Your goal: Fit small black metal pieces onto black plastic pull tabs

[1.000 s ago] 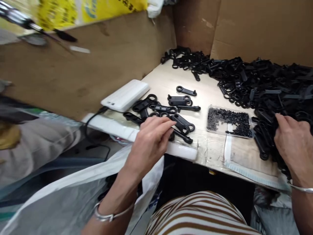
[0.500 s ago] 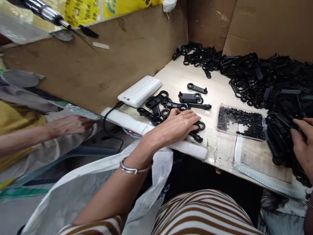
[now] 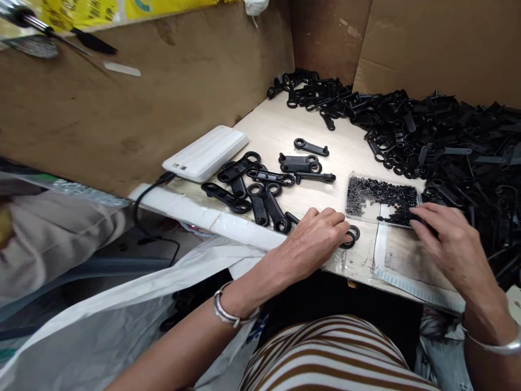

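Note:
My left hand (image 3: 315, 241) is curled at the table's front edge around a black plastic arm (image 3: 350, 237), whose ring ends stick out past the fingers. The rest of that piece is under the hand. My right hand (image 3: 458, 250) is at the right end of a shallow clear tray (image 3: 369, 209) full of tiny dark parts. Its thumb and forefinger are drawn together at the tray's edge; what lies between them is dark and mostly hidden. Several more black plastic arms (image 3: 260, 206) with ringed ends lie left of my left hand.
A big heap of black arms (image 3: 407, 122) covers the back and right. A white box-shaped device (image 3: 205, 153) with a black cable (image 3: 152, 187) sits at left. Cardboard walls (image 3: 163, 92) border the table. A screwdriver (image 3: 40, 24) hangs upper left; a white bag (image 3: 163, 293) is below.
My left hand has slid right and nearer to me, uncovering arms beside it. The right hand has come left from the heap to the tray. The view has turned, shifting the scene leftward.

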Action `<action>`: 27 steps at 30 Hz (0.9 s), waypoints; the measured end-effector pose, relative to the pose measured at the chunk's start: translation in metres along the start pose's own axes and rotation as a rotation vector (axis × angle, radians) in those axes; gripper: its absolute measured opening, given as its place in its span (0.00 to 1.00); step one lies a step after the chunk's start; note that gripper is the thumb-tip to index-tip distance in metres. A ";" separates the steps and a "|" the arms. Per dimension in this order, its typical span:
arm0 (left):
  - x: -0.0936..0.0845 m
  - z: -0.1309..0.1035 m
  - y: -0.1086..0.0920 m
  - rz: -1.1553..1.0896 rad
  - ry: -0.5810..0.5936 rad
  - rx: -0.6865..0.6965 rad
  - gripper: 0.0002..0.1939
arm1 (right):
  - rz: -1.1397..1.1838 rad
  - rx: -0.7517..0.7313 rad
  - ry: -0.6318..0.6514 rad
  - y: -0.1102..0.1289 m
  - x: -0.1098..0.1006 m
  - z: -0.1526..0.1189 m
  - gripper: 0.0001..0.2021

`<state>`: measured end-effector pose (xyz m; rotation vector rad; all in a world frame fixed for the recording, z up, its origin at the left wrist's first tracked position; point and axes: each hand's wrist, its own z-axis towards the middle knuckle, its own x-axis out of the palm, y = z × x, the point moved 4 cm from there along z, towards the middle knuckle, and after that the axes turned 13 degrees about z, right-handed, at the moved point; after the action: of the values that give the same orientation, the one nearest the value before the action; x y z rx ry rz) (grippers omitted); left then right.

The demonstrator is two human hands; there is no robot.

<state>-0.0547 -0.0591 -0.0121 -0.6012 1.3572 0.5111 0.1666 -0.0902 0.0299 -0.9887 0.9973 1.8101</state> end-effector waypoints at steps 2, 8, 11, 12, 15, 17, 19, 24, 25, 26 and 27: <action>0.001 -0.002 -0.003 -0.005 -0.017 0.003 0.11 | 0.046 0.047 0.135 0.002 0.013 0.011 0.11; 0.002 -0.010 -0.004 -0.108 -0.119 -0.010 0.09 | -0.029 0.080 0.400 0.008 0.050 0.050 0.12; 0.002 -0.011 -0.006 -0.127 -0.167 -0.007 0.09 | -0.078 0.063 0.460 0.013 0.059 0.061 0.12; 0.002 -0.011 -0.008 -0.130 -0.187 -0.005 0.09 | -0.087 0.065 0.468 0.013 0.061 0.062 0.12; 0.003 -0.008 -0.013 -0.114 -0.213 0.013 0.09 | -0.035 0.079 0.478 0.011 0.061 0.064 0.12; 0.005 -0.006 -0.016 -0.083 -0.190 0.038 0.08 | 0.097 0.090 0.442 0.007 0.058 0.065 0.11; 0.006 -0.004 -0.019 -0.075 -0.164 0.059 0.08 | 0.258 0.121 0.382 0.001 0.052 0.064 0.10; -0.007 0.005 -0.017 -0.193 -0.291 -0.021 0.09 | 0.696 0.396 0.308 -0.013 0.043 0.059 0.09; -0.010 0.008 -0.016 -0.210 -0.347 -0.057 0.09 | 0.806 0.461 0.304 -0.013 0.042 0.057 0.10; -0.013 0.012 -0.014 -0.226 -0.405 -0.095 0.09 | 0.909 0.516 0.304 -0.014 0.042 0.055 0.11; -0.016 0.017 -0.013 -0.242 -0.457 -0.133 0.09 | 0.998 0.559 0.307 -0.014 0.042 0.053 0.13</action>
<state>-0.0358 -0.0574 0.0067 -0.6976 0.8103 0.5061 0.1517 -0.0261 0.0092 -0.4111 2.3245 1.9178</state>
